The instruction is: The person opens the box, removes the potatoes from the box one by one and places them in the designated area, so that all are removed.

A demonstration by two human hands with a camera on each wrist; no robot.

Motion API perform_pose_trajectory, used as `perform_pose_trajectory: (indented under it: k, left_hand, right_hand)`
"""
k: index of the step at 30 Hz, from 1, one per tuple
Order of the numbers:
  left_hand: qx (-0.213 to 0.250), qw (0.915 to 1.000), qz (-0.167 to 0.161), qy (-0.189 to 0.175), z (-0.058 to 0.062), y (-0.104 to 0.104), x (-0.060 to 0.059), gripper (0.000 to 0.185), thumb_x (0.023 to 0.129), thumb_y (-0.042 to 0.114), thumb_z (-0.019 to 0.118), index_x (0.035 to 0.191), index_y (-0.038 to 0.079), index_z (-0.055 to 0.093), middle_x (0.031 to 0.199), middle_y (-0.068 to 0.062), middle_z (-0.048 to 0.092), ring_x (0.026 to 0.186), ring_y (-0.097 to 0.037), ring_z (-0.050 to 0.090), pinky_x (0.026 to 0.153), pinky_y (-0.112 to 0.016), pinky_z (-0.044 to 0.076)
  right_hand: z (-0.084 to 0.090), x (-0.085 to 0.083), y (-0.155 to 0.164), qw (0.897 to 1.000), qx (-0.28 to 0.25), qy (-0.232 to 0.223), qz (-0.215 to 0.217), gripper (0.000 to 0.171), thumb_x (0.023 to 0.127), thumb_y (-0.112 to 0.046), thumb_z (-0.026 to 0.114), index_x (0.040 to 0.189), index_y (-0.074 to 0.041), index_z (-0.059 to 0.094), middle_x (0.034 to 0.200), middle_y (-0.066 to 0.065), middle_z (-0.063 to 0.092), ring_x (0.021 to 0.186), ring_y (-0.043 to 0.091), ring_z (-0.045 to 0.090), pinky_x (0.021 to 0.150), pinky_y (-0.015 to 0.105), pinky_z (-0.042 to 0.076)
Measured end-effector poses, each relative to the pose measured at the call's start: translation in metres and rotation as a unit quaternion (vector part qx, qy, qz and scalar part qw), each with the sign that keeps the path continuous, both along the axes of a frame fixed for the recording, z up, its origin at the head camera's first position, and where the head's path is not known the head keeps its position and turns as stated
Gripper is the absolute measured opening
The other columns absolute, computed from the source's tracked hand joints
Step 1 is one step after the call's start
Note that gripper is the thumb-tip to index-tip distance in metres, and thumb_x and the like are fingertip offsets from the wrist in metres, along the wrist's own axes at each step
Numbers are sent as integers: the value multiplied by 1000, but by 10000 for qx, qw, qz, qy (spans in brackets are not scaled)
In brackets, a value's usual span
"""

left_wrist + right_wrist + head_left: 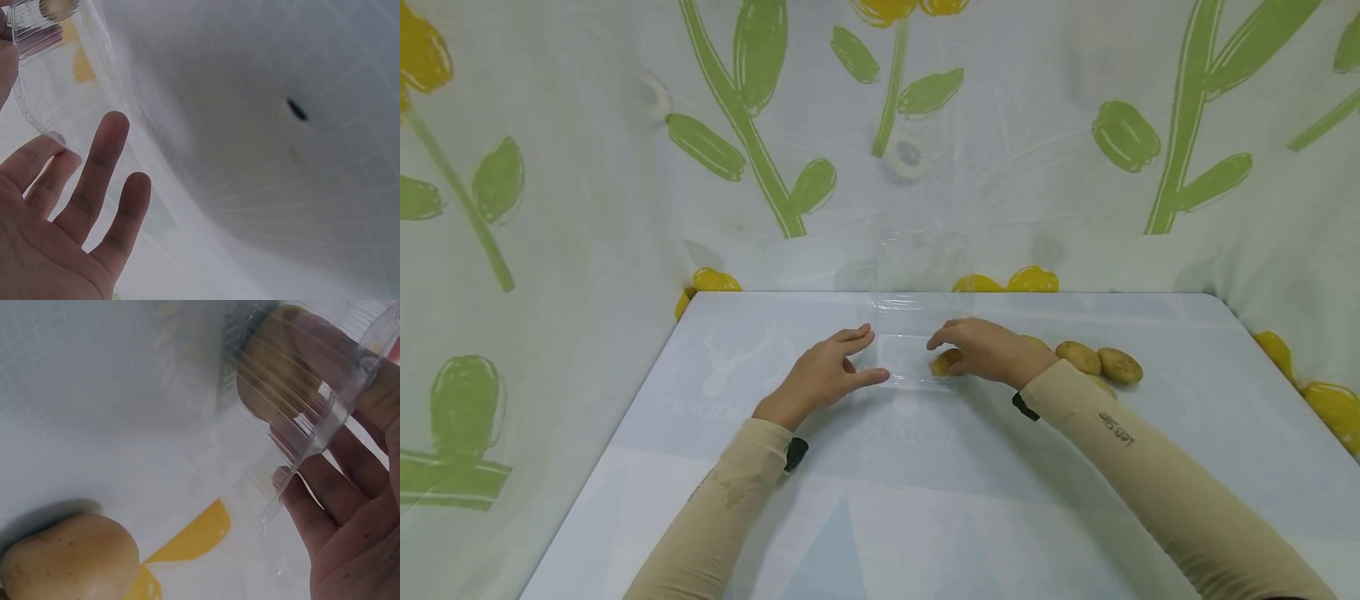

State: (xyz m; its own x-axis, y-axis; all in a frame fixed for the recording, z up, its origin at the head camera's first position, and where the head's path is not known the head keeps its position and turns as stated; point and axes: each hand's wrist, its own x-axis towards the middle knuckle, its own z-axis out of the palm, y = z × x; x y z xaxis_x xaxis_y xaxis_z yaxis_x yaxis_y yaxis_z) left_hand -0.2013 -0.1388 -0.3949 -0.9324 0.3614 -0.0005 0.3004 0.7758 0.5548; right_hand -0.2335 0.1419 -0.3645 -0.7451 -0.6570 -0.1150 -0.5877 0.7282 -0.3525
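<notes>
Head view: my right hand (988, 350) grips a potato (946, 362) inside the clear container (917, 333) near the table's (880, 500) far edge; I'd release it low while my relaxed left hand (820, 375) steadies the container's side.

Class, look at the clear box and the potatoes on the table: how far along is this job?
Early on. Done: the clear plastic box sits open, lid up. In hand: the right hand holds one potato at the box's tray, while the left hand rests open against its other side. Left: the other potatoes lie on the table beside the right arm.
</notes>
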Motion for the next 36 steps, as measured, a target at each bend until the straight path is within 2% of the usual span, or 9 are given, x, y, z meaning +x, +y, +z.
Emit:
perform_pose_trajectory:
  k: [8, 24, 36]
  left_hand:
    - [2, 10000, -31, 48, 0, 0, 0, 86, 85, 64, 71, 154, 20, 45, 161, 11, 36, 90, -8, 64, 81, -29, 54]
    - [42, 9999, -36, 85, 0, 0, 0, 85, 86, 62, 72, 154, 19, 45, 161, 11, 37, 91, -8, 65, 81, -30, 54]
    - [42, 10000, -10, 89, -1, 1, 0, 85, 85, 62, 73, 154, 19, 46, 160, 11, 37, 91, -9, 65, 82, -31, 54]
  right_hand:
    - [-4, 0, -4, 9997, 57, 150, 170, 34, 85, -8, 83, 118, -4, 74, 115, 5, 71, 105, 22, 64, 97, 37, 53]
    - [-9, -2, -9, 9982, 71, 379, 458, 34, 85, -5, 82, 118, -4, 74, 112, 6, 72, 102, 22, 66, 96, 38, 53]
    - [-10, 0, -12, 9982, 90, 451, 395, 34, 86, -8, 81, 119, -7, 75, 112, 5, 71, 101, 22, 66, 95, 38, 54]
